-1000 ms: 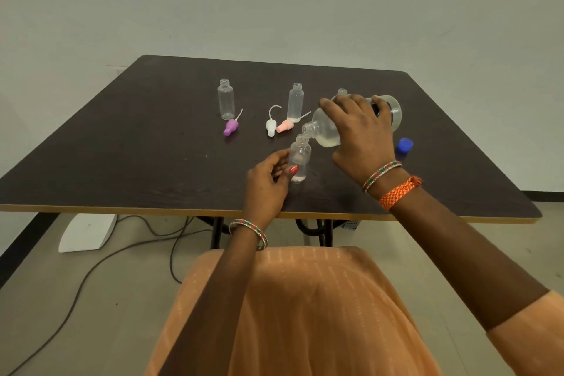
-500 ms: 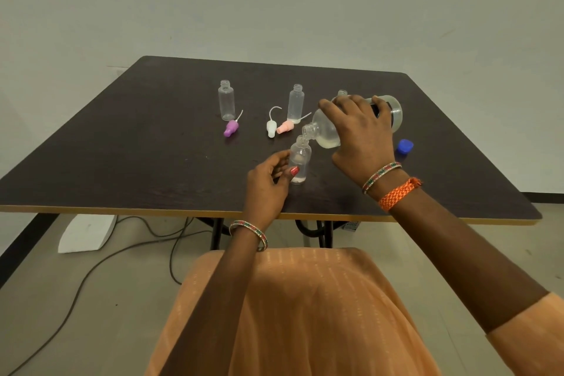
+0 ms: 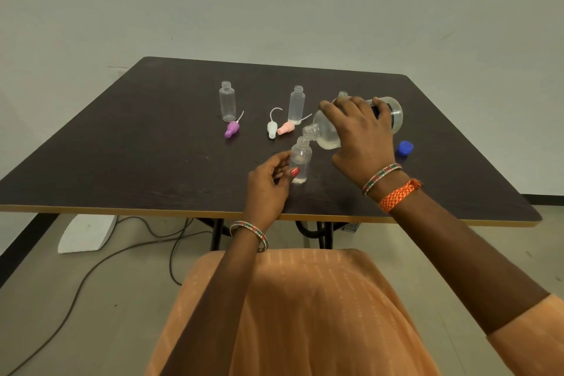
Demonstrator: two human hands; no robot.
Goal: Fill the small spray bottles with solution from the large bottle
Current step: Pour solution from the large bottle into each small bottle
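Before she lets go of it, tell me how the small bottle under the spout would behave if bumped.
The small bottle is tall and narrow on a small base, so it would probably tip easily. Only a little liquid shows at its bottom, so it is likely very light. The left hand pinches it, which probably keeps it upright while the large bottle rests its spout at the open neck.

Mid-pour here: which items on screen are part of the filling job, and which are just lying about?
Job: large bottle, small bottle being filled, two empty small bottles, spray tops, blue cap.
Lying about: white object and cables on the floor.
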